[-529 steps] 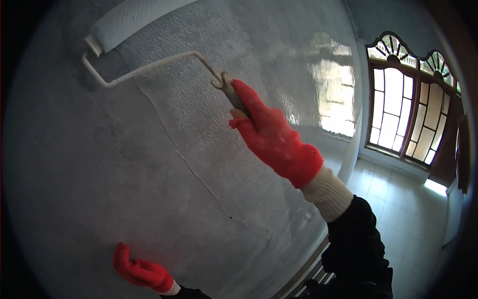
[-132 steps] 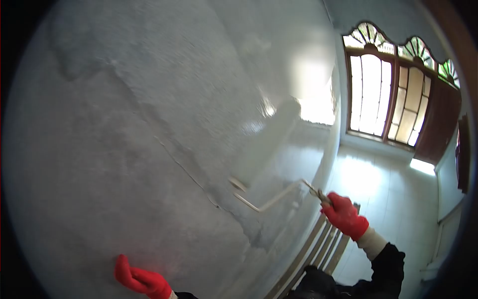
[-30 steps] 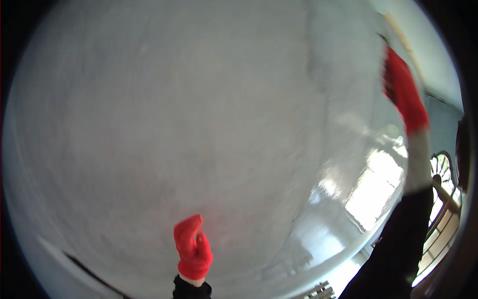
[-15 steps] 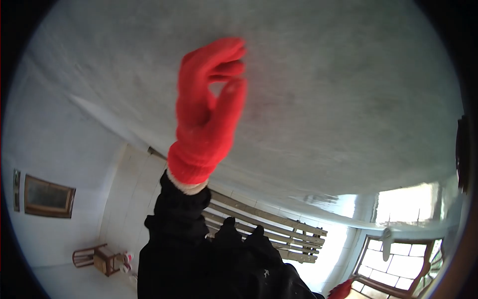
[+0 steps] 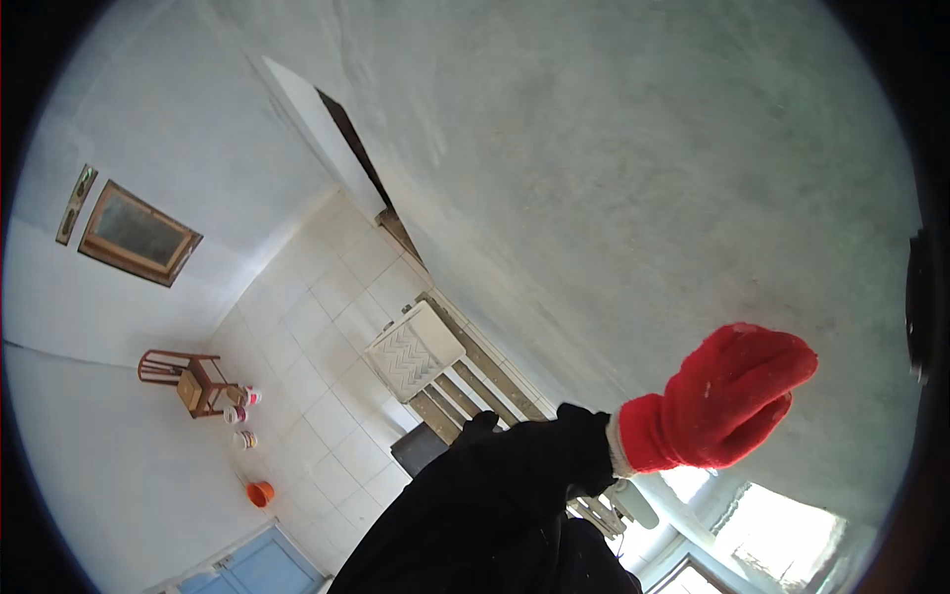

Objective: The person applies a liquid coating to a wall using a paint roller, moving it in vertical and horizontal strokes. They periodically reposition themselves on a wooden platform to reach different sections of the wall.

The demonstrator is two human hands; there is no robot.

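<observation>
My left hand (image 5: pixel 742 396), in a red knitted glove with a pale cuff, is at the right, against or very near the smooth grey-green wall (image 5: pixel 614 198). Its fingers are curled and pressed together, with the back of the glove towards me. Whatever the fingers may hold is hidden. The black sleeve (image 5: pixel 495 485) stretches up from the lower middle to the glove. My right hand is out of sight.
A slatted bench (image 5: pixel 475 396) stands below along the wall, bearing a white tray with zigzag ridges (image 5: pixel 416 351). Farther off are a wooden chair (image 5: pixel 188 381), several white tubs (image 5: pixel 237 414), an orange bucket (image 5: pixel 260 493) and a blue door (image 5: pixel 262 569).
My left hand has swung from the upper middle to the right and lower, its fingers now closer together. The view has tilted, and the red glove at the lower right has left it.
</observation>
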